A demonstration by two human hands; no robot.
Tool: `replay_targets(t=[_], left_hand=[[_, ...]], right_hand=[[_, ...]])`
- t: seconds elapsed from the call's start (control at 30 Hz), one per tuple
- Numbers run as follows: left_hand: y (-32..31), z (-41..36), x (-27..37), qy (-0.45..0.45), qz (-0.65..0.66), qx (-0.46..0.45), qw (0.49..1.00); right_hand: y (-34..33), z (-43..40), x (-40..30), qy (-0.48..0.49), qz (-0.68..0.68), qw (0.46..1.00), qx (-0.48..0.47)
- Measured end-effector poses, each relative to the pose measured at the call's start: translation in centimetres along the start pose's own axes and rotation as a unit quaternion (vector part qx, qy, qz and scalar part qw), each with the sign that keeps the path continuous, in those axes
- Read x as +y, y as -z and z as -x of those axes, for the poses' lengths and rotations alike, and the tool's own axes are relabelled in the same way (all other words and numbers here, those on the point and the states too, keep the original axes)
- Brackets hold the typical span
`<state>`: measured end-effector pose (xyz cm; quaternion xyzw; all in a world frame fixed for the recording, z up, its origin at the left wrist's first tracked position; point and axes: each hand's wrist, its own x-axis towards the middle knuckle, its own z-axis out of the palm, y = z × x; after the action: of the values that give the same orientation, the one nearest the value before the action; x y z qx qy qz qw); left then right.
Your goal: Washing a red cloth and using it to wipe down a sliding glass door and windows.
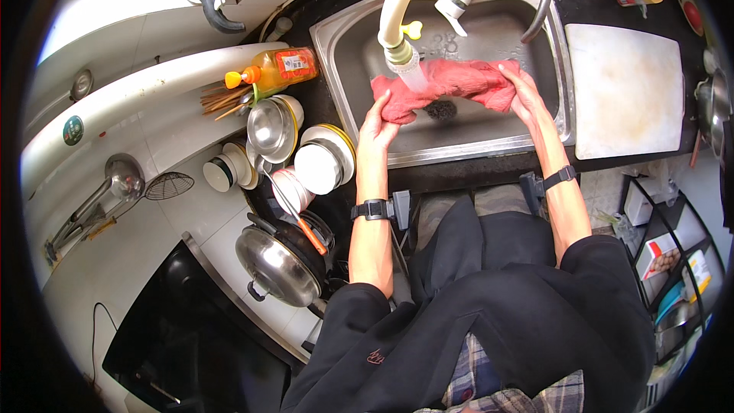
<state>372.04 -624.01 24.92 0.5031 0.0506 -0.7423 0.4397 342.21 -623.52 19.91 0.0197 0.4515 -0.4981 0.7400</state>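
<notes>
A red cloth [464,81] is stretched sideways over the stainless steel sink [355,51]. My left hand [379,123] grips its left end, thumb on top. The right end is held in my right hand [523,92]. Water falls on the cloth's left part from the nozzle of a cream-coloured faucet hose [395,17]. Beneath the cloth, on the sink floor, lies a dark scouring pad [440,110], partly covered. Behind the cloth stands a white tap [456,3] with a lever.
A white cutting board [628,92] lies right of the sink. To the left are stacked bowls [318,166], an orange dish soap bottle [289,67], chopsticks [226,100] and a lidded pan [278,264]. A curved dark pipe [545,6] arches over the sink's right back corner.
</notes>
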Motion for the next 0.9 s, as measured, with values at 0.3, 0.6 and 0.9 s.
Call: replay_targets(t=[0.3,0.6,0.9], left_hand=[[-3.6,0.7,-0.2,-0.142,-0.073,-0.101,0.982],[-1.2,-1.1,-2.5,-0.050,0.054,-0.010,0.997],[-2.3,-3.2,-5.6,0.080,-0.063,0.107,0.989]], right_hand=[[2.8,-2.8,4.9,-0.139,-0.209,0.968,0.009],[-3.1,-5.2,10.5,-0.190,-0.287,0.932,-0.114],[-6.1,-3.5,6.3,-0.157,-0.153,0.971,-0.091]])
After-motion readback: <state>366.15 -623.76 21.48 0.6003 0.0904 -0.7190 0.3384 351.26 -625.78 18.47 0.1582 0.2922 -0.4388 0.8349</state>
